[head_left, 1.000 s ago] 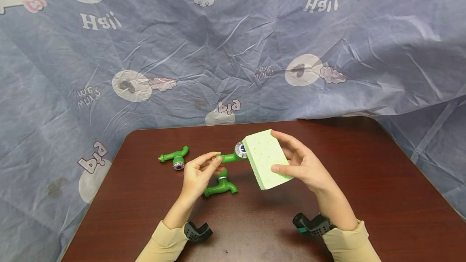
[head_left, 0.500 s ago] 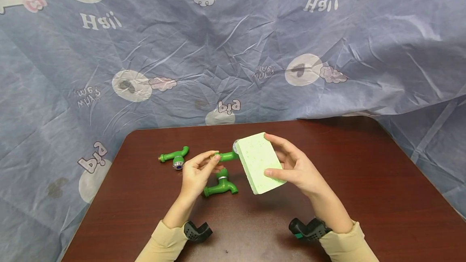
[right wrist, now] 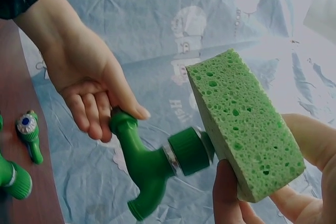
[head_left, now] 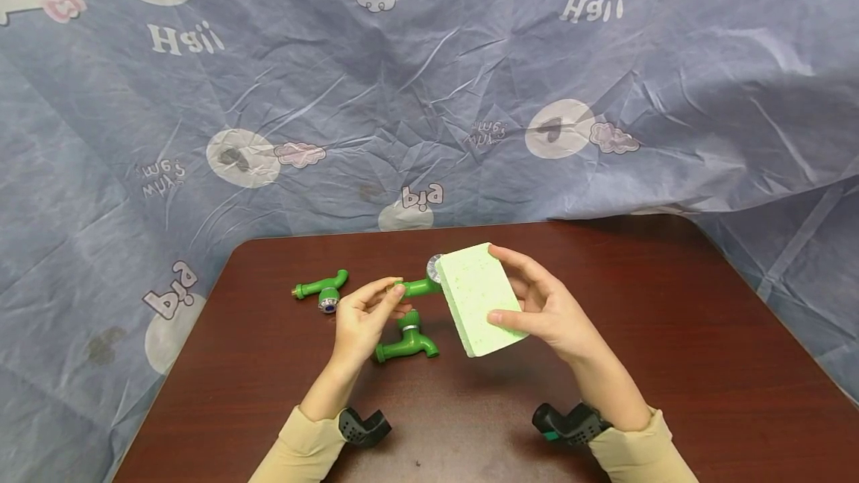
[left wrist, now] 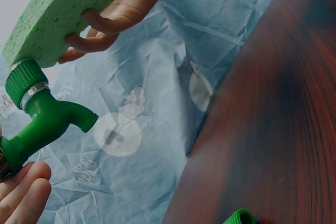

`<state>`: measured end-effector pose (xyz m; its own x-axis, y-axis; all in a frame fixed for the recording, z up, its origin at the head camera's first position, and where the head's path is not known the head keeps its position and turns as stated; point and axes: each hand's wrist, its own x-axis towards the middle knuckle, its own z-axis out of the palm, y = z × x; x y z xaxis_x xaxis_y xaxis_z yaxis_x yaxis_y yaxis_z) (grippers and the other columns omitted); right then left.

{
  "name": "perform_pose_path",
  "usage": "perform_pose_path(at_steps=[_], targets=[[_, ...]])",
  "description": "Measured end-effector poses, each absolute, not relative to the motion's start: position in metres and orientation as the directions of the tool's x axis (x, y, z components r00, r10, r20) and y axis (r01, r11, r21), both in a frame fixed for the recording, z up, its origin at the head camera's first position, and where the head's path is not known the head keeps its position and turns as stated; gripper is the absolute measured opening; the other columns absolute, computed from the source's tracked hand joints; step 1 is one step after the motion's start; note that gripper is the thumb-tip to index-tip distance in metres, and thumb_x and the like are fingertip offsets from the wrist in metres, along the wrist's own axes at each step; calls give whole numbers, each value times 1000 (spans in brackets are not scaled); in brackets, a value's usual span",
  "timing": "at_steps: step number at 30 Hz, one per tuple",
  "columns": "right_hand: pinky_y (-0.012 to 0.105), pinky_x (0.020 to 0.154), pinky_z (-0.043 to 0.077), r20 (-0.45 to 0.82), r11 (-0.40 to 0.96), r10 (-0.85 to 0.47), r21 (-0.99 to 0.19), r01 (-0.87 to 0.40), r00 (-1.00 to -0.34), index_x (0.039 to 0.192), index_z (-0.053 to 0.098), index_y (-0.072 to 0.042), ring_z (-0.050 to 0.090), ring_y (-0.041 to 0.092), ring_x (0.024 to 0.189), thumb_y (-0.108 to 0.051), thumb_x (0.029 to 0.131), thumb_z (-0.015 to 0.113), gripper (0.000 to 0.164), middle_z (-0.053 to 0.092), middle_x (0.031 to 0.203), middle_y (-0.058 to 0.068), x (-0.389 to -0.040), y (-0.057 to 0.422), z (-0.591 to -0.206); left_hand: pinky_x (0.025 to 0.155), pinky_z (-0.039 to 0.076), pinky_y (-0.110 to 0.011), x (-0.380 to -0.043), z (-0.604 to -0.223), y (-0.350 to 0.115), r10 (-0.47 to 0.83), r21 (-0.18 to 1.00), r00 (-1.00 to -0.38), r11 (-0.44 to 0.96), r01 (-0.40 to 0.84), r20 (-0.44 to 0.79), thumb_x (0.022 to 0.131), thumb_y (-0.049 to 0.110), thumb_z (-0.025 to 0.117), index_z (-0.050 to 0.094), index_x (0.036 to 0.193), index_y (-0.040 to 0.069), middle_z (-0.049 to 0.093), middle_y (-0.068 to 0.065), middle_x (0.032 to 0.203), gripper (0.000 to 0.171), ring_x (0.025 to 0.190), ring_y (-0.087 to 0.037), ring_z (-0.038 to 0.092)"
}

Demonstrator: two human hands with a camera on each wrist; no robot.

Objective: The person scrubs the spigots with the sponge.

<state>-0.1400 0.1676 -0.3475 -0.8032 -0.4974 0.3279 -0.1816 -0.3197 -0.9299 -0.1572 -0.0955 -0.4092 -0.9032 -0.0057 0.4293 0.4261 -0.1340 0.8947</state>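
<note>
My left hand (head_left: 359, 323) pinches the inlet end of a green faucet (right wrist: 144, 156), holding it up above the table. A light green sponge (head_left: 478, 300) is gripped by its edges in my right hand (head_left: 557, 311). One side of the sponge lies against the faucet's knob (right wrist: 189, 150), as the right wrist view shows; in the head view the sponge covers part of that knob. Below my left hand, a second green faucet (head_left: 408, 341) lies on the table. Farther left lies a third green faucet (head_left: 325, 291) with a silver-rimmed knob.
The dark red-brown wooden table (head_left: 671, 334) stretches out under both hands. Behind it hangs a wrinkled blue-grey cloth (head_left: 376, 95) with cartoon prints. Black wrist cameras (head_left: 365, 427) are strapped at both sleeves.
Over the last second my right hand and the sponge have shifted left and slightly down, covering more of the knob. My left hand and its faucet have barely moved.
</note>
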Motion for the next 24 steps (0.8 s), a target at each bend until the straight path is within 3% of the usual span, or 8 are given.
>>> perform_pose_path(at_steps=[2, 7, 10, 19, 24], targets=[[48, 65, 57, 335, -326, -508, -927, -183, -794, 145, 31, -7, 66, 25, 88, 16, 78, 63, 77, 54, 118, 17, -140, 166, -348, 60, 58, -38, -157, -409, -95, -5, 894, -902, -135, 427, 431, 88, 1, 63, 63, 103, -14, 70, -13, 80, 21, 65, -21, 69], [48, 65, 57, 343, -335, -528, -925, -181, -777, 145, 30, -6, 65, 26, 89, 16, 79, 62, 76, 55, 118, 17, -139, 166, -348, 60, 58, -39, -157, -408, -95, -6, 898, -908, -145, 415, 419, 89, 0, 63, 64, 103, -13, 67, -27, 82, 20, 65, -21, 69], [48, 65, 57, 340, -328, -520, -927, -185, -783, 145, 31, -7, 65, 25, 89, 16, 79, 62, 77, 55, 118, 16, -139, 169, -346, 59, 58, -38, -156, -406, -95, -10, 900, -911, -149, 410, 413, 89, 0, 63, 64, 103, -13, 66, -29, 81, 20, 64, -21, 68], [44, 64, 58, 327, -317, -475, -930, -188, -817, 144, 34, -9, 65, 23, 89, 18, 77, 63, 78, 52, 122, 13, -138, 168, -346, 60, 56, -46, -155, -406, -94, -1, 903, -914, -155, 401, 406, 88, 1, 64, 62, 103, -15, 70, -8, 78, 22, 64, -20, 69], [48, 64, 57, 342, -326, -513, -926, -190, -787, 145, 31, -6, 65, 24, 91, 16, 78, 63, 77, 53, 120, 16, -136, 163, -347, 59, 58, -36, -156, -409, -94, 3, 902, -912, -151, 405, 410, 88, 1, 64, 61, 103, -17, 67, -27, 81, 24, 64, -19, 68]])
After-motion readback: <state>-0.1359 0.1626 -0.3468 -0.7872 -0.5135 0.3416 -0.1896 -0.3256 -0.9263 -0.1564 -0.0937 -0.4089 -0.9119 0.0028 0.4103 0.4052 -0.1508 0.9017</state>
